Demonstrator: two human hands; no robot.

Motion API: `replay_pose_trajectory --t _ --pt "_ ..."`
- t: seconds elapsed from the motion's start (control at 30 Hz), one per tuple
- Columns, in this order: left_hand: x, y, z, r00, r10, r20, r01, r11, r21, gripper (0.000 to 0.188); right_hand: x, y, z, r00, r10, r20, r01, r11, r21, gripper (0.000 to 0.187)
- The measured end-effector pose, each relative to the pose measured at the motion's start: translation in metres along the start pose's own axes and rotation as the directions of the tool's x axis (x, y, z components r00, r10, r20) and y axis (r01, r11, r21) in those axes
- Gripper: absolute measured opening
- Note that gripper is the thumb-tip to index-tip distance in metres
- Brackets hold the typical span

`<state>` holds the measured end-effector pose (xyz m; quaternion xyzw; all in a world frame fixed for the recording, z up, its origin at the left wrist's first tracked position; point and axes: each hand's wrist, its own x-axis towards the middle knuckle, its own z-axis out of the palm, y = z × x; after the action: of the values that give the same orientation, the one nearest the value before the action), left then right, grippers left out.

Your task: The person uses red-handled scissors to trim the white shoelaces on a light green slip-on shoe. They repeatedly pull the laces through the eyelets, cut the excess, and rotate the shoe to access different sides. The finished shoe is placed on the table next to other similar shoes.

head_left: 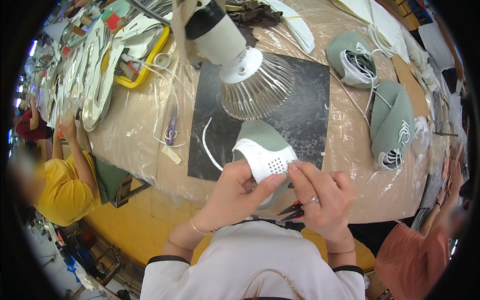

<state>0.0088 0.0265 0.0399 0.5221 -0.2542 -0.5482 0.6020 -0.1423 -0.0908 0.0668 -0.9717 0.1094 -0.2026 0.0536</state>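
Note:
A green-grey knit shoe upper [264, 136] with a white perforated panel is held above the black mat, close to my body. My left hand [242, 187] is closed round its near side, thumb pressed on the white panel. At the panel's right edge, the thumb and index finger of my right hand [320, 192] pinch together; whether thread or anything else is between them is too small to tell. Tucked in the right palm is a small pair of black and red scissors [292, 211], its blades pointing left. A white lace [211, 145] curves on the mat left of the upper.
A lamp [257, 80] with a ribbed bulb hangs over the black mat [312, 90]. Two more green uppers [392, 122] lie at right. A yellow tray [150, 65] of pieces and purple-handled snips [171, 131] are at left. Co-workers sit on both sides.

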Motion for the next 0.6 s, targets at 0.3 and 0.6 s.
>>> replay_pose_trajectory --t 0.3,0.6 --pt "-0.001 -0.005 0.001 0.996 -0.03 -0.089 0.024 0.998 -0.063 0.021 -0.008 0.01 0.022 0.938 0.338 -0.079 -0.285 0.878 0.384 0.021" --pt "-0.012 -0.005 -0.045 0.994 0.007 -0.112 -0.031 0.977 -0.211 0.03 -0.079 0.084 0.056 0.708 0.705 0.031 -0.65 0.635 0.418 0.009"
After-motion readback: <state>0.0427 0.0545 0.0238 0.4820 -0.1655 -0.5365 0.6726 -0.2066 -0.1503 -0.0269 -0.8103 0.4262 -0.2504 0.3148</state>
